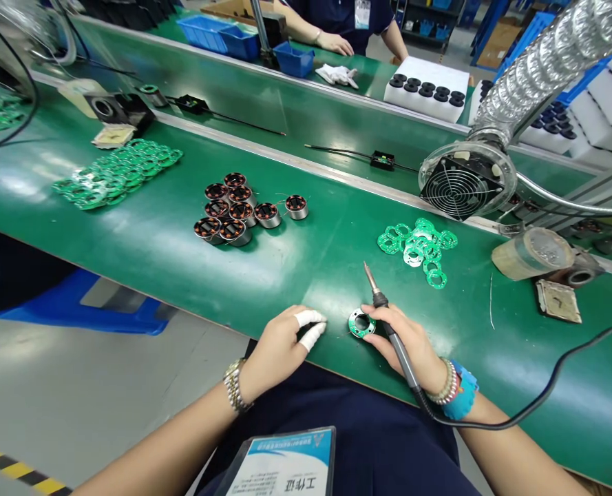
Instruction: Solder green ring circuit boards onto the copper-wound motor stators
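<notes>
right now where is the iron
In the head view, the iron is in the right hand, right of centre at the bench's near edge, its tip pointing away past the green ring.

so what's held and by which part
Right hand holds the iron by its handle, the ring by its edge; left hand: nothing visible.

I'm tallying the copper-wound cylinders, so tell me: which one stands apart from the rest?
The rightmost cylinder: green table shows between it and its neighbor, while the others crowd together farther left.
</notes>
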Demonstrator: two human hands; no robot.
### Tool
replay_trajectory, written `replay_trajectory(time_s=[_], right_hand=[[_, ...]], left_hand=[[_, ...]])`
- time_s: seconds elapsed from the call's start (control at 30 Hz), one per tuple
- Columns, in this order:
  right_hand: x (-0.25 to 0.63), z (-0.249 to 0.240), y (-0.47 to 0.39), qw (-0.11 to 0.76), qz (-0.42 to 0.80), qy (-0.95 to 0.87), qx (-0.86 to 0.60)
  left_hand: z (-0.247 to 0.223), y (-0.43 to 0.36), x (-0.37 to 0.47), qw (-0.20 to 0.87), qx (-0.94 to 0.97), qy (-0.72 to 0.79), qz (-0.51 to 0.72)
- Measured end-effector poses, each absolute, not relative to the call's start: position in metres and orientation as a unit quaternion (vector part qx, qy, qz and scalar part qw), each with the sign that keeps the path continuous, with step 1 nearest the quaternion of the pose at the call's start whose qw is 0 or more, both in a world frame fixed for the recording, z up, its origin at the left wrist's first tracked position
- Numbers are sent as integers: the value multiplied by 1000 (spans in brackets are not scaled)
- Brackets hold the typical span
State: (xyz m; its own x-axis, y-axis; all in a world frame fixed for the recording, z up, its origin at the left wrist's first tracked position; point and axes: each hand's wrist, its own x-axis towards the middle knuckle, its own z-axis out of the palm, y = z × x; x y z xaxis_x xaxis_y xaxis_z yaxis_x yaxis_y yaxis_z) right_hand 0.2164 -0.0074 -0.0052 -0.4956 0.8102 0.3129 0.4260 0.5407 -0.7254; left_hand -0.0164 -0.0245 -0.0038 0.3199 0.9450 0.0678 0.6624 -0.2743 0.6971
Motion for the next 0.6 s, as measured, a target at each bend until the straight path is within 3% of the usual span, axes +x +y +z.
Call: replay_trajectory(time_s=[0.17,0.33,0.6], right_hand=[[216,-5,-8,328,304,-806,-389],[214,-3,-9,331,293,-807,-391],[215,8,-9,306,293,-815,-396]], left_hand=[[-5,-3,1,375,725,519,253],[1,5,18,565,575,486,336],[4,14,14,650,560,429,283]])
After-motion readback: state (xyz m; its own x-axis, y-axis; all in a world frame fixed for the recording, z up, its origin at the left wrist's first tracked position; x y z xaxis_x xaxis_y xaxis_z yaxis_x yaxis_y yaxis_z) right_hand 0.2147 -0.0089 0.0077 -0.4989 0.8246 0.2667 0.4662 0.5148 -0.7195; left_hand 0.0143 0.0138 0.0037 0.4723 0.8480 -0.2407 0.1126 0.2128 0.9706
